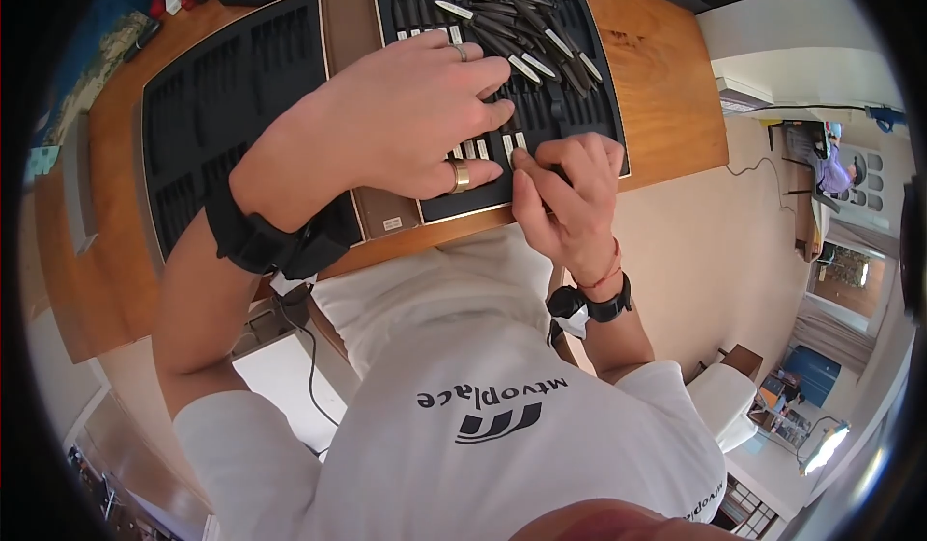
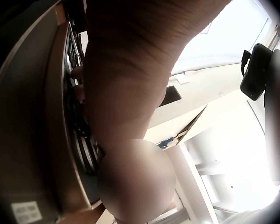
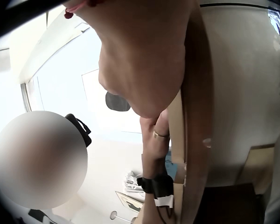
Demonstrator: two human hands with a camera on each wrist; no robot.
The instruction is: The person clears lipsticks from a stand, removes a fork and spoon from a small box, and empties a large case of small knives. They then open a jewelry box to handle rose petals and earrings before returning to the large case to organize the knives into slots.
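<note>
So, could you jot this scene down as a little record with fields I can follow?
Case: open, two dark slotted halves
Left hand: spread across the case, wearing rings
Right hand: fingers at white-ended pieces; grip unclear
Pile: slim dark pieces, loose, on the right half
Table: wooden, under the case
Shirt: white, dark lettering

An open case [image 1: 349, 44] is set on the table [image 1: 668, 78]; slim pieces [image 1: 529, 34] are piled, apparently loose, in its right half [image 1: 462, 205].
</note>
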